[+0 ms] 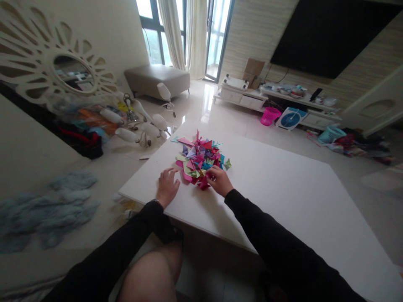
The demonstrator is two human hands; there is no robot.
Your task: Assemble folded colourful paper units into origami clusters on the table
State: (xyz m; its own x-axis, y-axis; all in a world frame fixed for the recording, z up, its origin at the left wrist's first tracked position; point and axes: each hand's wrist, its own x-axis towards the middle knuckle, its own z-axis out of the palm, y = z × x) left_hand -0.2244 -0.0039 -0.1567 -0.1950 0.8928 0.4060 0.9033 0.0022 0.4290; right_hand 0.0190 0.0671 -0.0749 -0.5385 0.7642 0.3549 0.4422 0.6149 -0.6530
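A heap of folded paper cranes (199, 154) in pink, red, green, purple and blue lies on the white table (267, 193). My right hand (219, 180) is at the heap's near right side, its thumb and fingers pinched on a dark pink paper crane (203, 183). My left hand (167, 186) rests at the table's near left, just beside the heap, fingers spread and curved with nothing in them. A single green paper crane (228, 164) sits at the heap's right edge. The fingertips of my right hand partly hide the crane they hold.
On the floor to the left stands a chandelier with white shades (147, 128), close to the table's far left edge. Grey fluffy cloth (53, 209) lies at lower left. Beyond the table are a pink basket (270, 116), a boxed fan (290, 118) and a low cabinet (242, 100).
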